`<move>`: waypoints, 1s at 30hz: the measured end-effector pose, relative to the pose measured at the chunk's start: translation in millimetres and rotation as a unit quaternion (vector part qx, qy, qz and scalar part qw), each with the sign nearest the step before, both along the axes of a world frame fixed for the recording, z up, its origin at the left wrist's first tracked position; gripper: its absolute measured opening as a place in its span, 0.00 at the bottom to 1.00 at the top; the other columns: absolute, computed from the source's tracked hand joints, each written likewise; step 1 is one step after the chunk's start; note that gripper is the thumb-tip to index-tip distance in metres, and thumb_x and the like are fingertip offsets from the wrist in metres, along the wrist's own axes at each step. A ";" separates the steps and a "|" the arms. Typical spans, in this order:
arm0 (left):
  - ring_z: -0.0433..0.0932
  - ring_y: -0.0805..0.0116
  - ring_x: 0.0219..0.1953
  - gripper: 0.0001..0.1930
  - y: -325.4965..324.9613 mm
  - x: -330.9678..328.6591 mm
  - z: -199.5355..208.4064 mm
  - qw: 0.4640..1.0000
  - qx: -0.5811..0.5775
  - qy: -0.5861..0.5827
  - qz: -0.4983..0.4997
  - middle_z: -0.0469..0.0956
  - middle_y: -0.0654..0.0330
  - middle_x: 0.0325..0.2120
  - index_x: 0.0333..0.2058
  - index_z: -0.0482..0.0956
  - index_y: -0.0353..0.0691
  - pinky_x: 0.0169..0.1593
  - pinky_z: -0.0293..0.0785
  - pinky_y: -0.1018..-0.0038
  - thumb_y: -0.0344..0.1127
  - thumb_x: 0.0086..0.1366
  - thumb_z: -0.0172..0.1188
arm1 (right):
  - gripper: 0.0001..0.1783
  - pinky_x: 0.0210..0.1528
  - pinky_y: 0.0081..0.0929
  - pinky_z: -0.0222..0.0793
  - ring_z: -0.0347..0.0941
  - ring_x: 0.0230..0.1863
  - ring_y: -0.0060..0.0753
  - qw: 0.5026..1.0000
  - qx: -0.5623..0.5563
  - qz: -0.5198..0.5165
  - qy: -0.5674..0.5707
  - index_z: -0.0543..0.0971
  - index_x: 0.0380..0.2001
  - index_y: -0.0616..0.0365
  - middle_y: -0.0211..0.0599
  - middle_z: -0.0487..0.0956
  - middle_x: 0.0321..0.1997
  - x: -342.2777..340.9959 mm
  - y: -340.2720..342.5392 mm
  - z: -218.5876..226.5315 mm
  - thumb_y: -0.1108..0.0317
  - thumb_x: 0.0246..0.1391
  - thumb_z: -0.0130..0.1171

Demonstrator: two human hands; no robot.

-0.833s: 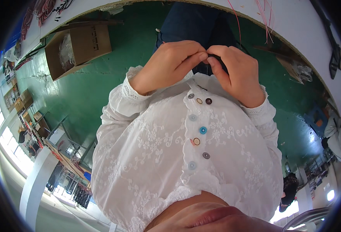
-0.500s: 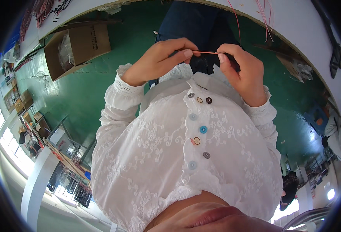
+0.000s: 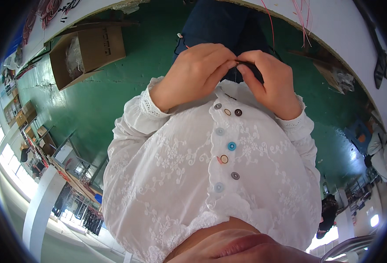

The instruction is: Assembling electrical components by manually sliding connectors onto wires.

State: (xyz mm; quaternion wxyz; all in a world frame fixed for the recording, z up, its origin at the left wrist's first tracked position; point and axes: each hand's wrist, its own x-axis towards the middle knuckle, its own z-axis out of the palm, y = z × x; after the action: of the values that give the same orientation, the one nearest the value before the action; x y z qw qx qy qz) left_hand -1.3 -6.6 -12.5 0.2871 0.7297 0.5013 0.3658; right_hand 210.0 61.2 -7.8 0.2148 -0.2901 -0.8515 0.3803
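Green floor [image 3: 136,68] fills the background. Before it lies the wearer's white blouse [image 3: 171,162], embroidered with flowers and fastened by mixed buttons [image 3: 231,146]. A pale table [image 3: 347,26] curves across the top; dark blue trousers [image 3: 211,26] show beneath its edge. At left, an open carton [image 3: 103,44] holds clear plastic. The left hand [image 3: 195,72] and right hand [image 3: 270,81] meet in front of the trousers, thumb and forefinger of each pinching a wire [image 3: 188,47]. The fingers hide most of it; a short reddish length shows just above the left hand, near a small whitish tip [image 3: 179,35]. Pink strands [image 3: 303,22] hang over the table's edge.
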 end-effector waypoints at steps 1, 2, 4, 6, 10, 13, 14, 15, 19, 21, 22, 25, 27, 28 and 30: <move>0.80 0.50 0.33 0.04 0.0 1.8 -1.5 0.999 -0.022 -0.025 0.016 0.80 0.52 0.29 0.37 0.80 0.32 0.36 0.76 0.64 0.27 0.67 0.61 | 0.10 0.34 0.26 0.74 0.81 0.31 0.34 0.999 0.042 -0.006 0.005 0.81 0.43 0.60 0.38 0.83 0.33 -2.1 0.1 -1.8 0.75 0.57 0.67; 0.80 0.50 0.33 0.04 1.1 2.7 0.5 0.999 -0.022 -0.025 0.016 0.80 0.52 0.29 0.37 0.80 0.32 0.36 0.76 0.64 0.27 0.67 0.61 | 0.10 0.34 0.26 0.74 0.81 0.31 0.34 0.999 0.042 -0.006 0.005 0.81 0.43 0.60 0.38 0.83 0.33 -3.6 -0.4 -2.9 0.75 0.57 0.67; 0.81 0.55 0.33 0.07 4.0 3.4 6.7 0.981 -0.175 -0.079 0.020 0.80 0.55 0.30 0.40 0.81 0.31 0.37 0.76 0.66 0.30 0.71 0.59 | 0.10 0.31 0.25 0.73 0.79 0.28 0.33 0.996 0.074 -0.042 0.031 0.82 0.41 0.59 0.37 0.82 0.30 -5.5 -1.0 -4.5 0.76 0.55 0.68; 0.80 0.60 0.34 0.09 4.2 1.2 3.0 0.954 -0.232 -0.190 -0.001 0.80 0.57 0.31 0.42 0.81 0.31 0.37 0.75 0.67 0.31 0.73 0.57 | 0.09 0.30 0.23 0.71 0.77 0.26 0.29 0.996 0.075 -0.049 0.030 0.82 0.40 0.59 0.36 0.82 0.29 -4.2 -0.4 -3.4 0.76 0.55 0.68; 0.78 0.70 0.34 0.12 0.5 -20.2 -18.2 0.922 -0.271 -0.276 0.013 0.81 0.62 0.32 0.46 0.82 0.33 0.37 0.74 0.71 0.34 0.76 0.54 | 0.08 0.29 0.16 0.66 0.71 0.24 0.20 0.996 -0.012 -0.086 0.017 0.81 0.40 0.60 0.31 0.80 0.28 2.3 -0.8 -0.7 0.76 0.56 0.67; 0.74 0.72 0.35 0.12 -2.2 -34.7 -16.4 0.955 -0.252 -0.153 -0.038 0.80 0.60 0.34 0.44 0.82 0.31 0.40 0.69 0.74 0.32 0.77 0.52 | 0.07 0.29 0.15 0.63 0.69 0.26 0.16 0.992 -0.068 -0.100 0.031 0.81 0.41 0.61 0.29 0.80 0.30 14.7 0.9 -3.0 0.76 0.58 0.66; 0.74 0.72 0.35 0.12 -2.0 -34.0 -15.2 0.955 -0.253 -0.153 -0.038 0.80 0.60 0.34 0.44 0.82 0.31 0.40 0.69 0.74 0.32 0.77 0.52 | 0.07 0.29 0.15 0.63 0.69 0.26 0.16 0.992 -0.068 -0.101 0.032 0.81 0.41 0.61 0.29 0.80 0.30 15.5 1.3 -2.2 0.76 0.58 0.66; 0.74 0.70 0.33 0.10 -2.7 -31.9 -13.5 0.971 -0.201 -0.125 -0.022 0.80 0.59 0.33 0.43 0.83 0.32 0.38 0.70 0.73 0.31 0.76 0.54 | 0.07 0.30 0.15 0.65 0.71 0.27 0.18 0.993 -0.073 -0.093 0.028 0.81 0.41 0.61 0.31 0.80 0.31 16.1 1.5 -0.9 0.76 0.59 0.65; 0.75 0.62 0.28 0.05 -3.6 -31.7 -9.3 0.996 -0.079 -0.039 -0.009 0.79 0.56 0.28 0.39 0.83 0.32 0.34 0.71 0.71 0.25 0.70 0.59 | 0.06 0.34 0.18 0.70 0.76 0.32 0.23 0.997 -0.064 -0.041 0.024 0.81 0.42 0.63 0.36 0.82 0.36 21.1 4.5 -2.8 0.76 0.62 0.62; 0.76 0.61 0.28 0.05 -3.8 -31.7 -8.0 0.998 -0.058 -0.017 -0.011 0.80 0.55 0.28 0.39 0.83 0.32 0.34 0.71 0.70 0.25 0.69 0.60 | 0.07 0.35 0.19 0.71 0.77 0.33 0.25 0.997 -0.074 -0.034 0.016 0.81 0.42 0.63 0.37 0.83 0.37 20.8 4.5 -2.3 0.75 0.62 0.61; 0.76 0.59 0.28 0.04 -3.9 -31.9 -7.2 0.999 -0.037 0.005 -0.012 0.80 0.54 0.28 0.39 0.83 0.32 0.33 0.72 0.70 0.24 0.68 0.61 | 0.07 0.36 0.21 0.72 0.78 0.34 0.27 0.996 -0.083 -0.025 0.009 0.81 0.43 0.64 0.38 0.83 0.38 20.5 4.7 -1.9 0.75 0.62 0.61; 0.78 0.58 0.29 0.04 -3.7 -32.5 -2.8 0.999 -0.039 0.026 -0.010 0.81 0.54 0.29 0.38 0.83 0.32 0.34 0.73 0.69 0.24 0.67 0.61 | 0.07 0.37 0.21 0.72 0.78 0.34 0.26 0.998 -0.054 -0.015 -0.005 0.81 0.43 0.64 0.38 0.83 0.36 17.0 5.9 0.5 0.75 0.62 0.62; 0.78 0.58 0.29 0.04 -3.8 -35.1 -1.3 0.999 -0.037 0.025 -0.012 0.81 0.54 0.29 0.38 0.83 0.32 0.33 0.73 0.69 0.24 0.67 0.61 | 0.07 0.35 0.20 0.71 0.77 0.33 0.26 0.999 -0.033 -0.011 -0.011 0.81 0.42 0.63 0.38 0.82 0.35 16.1 7.4 -2.4 0.75 0.61 0.62; 0.78 0.58 0.28 0.04 -4.2 -35.8 -1.1 0.999 -0.034 0.024 -0.013 0.81 0.54 0.29 0.39 0.83 0.32 0.33 0.73 0.70 0.24 0.67 0.62 | 0.07 0.34 0.20 0.70 0.76 0.32 0.26 1.000 -0.011 -0.006 -0.016 0.81 0.42 0.63 0.37 0.82 0.34 15.9 7.7 -3.6 0.75 0.61 0.62; 0.77 0.59 0.28 0.05 -4.3 -35.6 -1.0 0.999 -0.035 0.013 -0.007 0.81 0.54 0.30 0.40 0.84 0.33 0.32 0.72 0.70 0.24 0.66 0.63 | 0.06 0.32 0.19 0.68 0.74 0.30 0.23 0.999 -0.042 -0.018 0.008 0.81 0.41 0.63 0.35 0.81 0.32 12.8 5.8 -2.2 0.75 0.61 0.62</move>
State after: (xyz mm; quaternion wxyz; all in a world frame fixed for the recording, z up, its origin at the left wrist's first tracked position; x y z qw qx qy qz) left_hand -36.8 -10.9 -13.6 0.3084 0.7273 0.5125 0.3366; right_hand 222.9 67.0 -10.1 0.2160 -0.3110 -0.8276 0.4143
